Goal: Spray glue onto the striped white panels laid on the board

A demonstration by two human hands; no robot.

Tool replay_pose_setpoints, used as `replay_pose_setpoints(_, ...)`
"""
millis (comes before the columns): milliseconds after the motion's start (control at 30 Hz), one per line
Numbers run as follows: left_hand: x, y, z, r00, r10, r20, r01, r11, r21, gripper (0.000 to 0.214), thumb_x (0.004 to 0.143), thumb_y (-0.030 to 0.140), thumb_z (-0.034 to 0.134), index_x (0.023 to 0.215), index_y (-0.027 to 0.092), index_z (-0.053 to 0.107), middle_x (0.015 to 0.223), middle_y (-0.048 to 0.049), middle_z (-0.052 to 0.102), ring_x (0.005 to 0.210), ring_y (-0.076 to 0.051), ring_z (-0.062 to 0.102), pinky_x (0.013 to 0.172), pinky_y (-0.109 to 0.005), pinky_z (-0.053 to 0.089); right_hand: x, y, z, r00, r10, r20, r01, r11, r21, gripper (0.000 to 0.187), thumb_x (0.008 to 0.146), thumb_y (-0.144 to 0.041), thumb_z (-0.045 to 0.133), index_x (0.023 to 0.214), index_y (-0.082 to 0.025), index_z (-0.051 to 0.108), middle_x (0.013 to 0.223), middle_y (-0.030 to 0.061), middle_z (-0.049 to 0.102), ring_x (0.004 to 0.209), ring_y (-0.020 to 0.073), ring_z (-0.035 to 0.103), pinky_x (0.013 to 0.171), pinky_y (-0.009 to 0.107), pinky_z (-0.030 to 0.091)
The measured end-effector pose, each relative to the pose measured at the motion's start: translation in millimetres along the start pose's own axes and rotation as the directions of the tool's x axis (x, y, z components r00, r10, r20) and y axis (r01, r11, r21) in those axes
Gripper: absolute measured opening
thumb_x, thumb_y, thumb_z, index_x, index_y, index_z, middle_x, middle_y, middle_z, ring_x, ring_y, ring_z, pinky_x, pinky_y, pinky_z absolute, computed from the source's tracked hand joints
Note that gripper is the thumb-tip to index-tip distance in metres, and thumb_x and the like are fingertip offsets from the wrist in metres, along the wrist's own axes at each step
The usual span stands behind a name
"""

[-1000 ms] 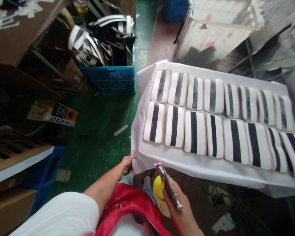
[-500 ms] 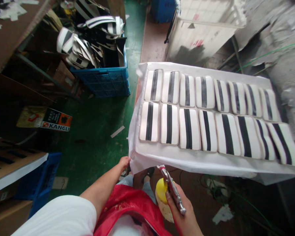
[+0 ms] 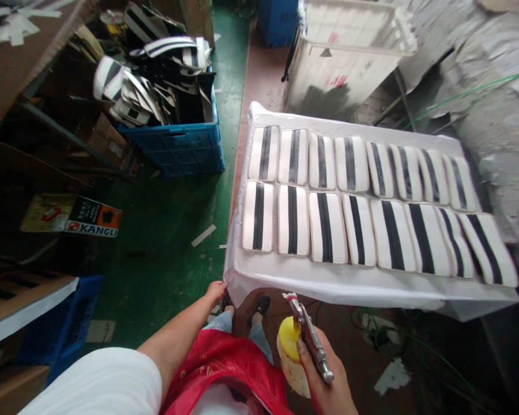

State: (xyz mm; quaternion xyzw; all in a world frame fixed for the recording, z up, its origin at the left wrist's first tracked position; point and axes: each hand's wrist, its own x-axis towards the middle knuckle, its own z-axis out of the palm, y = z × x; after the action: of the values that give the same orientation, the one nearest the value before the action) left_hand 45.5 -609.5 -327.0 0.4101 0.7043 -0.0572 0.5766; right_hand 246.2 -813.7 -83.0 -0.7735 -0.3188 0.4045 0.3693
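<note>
My left hand is closed on the near left corner of a white plastic sheet that covers a table. In my right hand is a metal spray gun with a yellow-topped, pale cup hanging below it. Its nozzle points away from me, just short of the sheet's near edge. Two rows of white padded pieces with black stripes lie on the sheet; a near-left piece is the closest to my left hand.
A blue crate heaped with striped pieces stands on the green floor at the far left. Behind the table is a large white bin. A KANGLI box lies on the floor to the left. Grey draped material rises at the right.
The far left corner of the sheet has shifted and no longer flares out to the side. The spray gun has moved slightly right and down in view. My left hand keeps its grip.
</note>
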Motion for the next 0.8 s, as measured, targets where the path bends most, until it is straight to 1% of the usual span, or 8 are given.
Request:
replay_pose_setpoints(100, -2, -9, 3.7, 1.0, 0.013, 0.002, -0.014, 0.998, 0.057, 0.033, 0.085, 0.03, 0.056, 0.056, 0.015, 0.05, 0.047, 0.0044, 0.044, 0.044, -0.008, 0.042, 0.046, -0.021, 0.028, 3, -1, -3, 1.0, -0.024, -0.007, 0.024, 1.0, -0.005, 0.036, 0.093, -0.042, 0.052, 0.122, -0.02, 0.056, 0.115, 0.0079, 0.067, 0.102, 0.0194, 0.066, 0.088, 0.021, 0.052)
replay_pose_setpoints(267, -5, -24, 12.5, 0.999, 0.016, 0.038, -0.021, 0.987, 0.157, 0.034, 0.089, 0.029, 0.049, 0.058, 0.015, 0.052, 0.047, 0.0041, 0.044, 0.042, -0.009, 0.041, 0.046, -0.022, 0.028, 9, -3, -9, 0.999, -0.048, -0.015, 0.048, 0.999, 0.003, 0.035, 0.092, -0.041, 0.053, 0.121, -0.021, 0.056, 0.113, 0.0068, 0.068, 0.1, 0.0191, 0.066, 0.086, 0.021, 0.053)
replay_pose_setpoints(433, -3, -33, 22.8, 0.998, 0.04, 0.047, -0.051, 0.964, 0.261, 0.037, 0.087, 0.034, 0.053, 0.054, 0.016, 0.052, 0.044, 0.0039, 0.043, 0.042, -0.01, 0.042, 0.047, -0.024, 0.028, 21, -6, -20, 0.998, -0.059, 0.007, 0.059, 0.998, -0.012, 0.035, 0.093, -0.041, 0.052, 0.123, -0.023, 0.054, 0.113, 0.0048, 0.067, 0.103, 0.0175, 0.064, 0.087, 0.019, 0.051)
replay_pose_setpoints(600, -5, -45, 29.5, 0.995, 0.082, 0.061, -0.098, 0.941, 0.324, 0.039, 0.089, 0.03, 0.049, 0.052, 0.017, 0.05, 0.044, 0.004, 0.043, 0.044, -0.01, 0.043, 0.05, -0.024, 0.03, 37, -7, -29, 0.995, -0.101, 0.003, 0.101, 0.994, -0.033, 0.034, 0.094, -0.042, 0.051, 0.122, -0.023, 0.054, 0.113, 0.0043, 0.066, 0.104, 0.0177, 0.063, 0.088, 0.02, 0.05)
replay_pose_setpoints(800, -14, -66, 31.8, 0.995, 0.085, 0.052, -0.098, 0.91, 0.403, 0.038, 0.085, 0.037, 0.055, 0.052, 0.017, 0.053, 0.049, 0.0019, 0.05, 0.053, -0.013, 0.05, 0.053, -0.025, 0.032, 54, -5, -39, 0.992, -0.127, 0.007, 0.128, 0.991, -0.033, 0.036, 0.095, -0.042, 0.05, 0.125, -0.023, 0.052, 0.114, 0.0046, 0.064, 0.11, 0.0195, 0.059, 0.089, 0.023, 0.049)
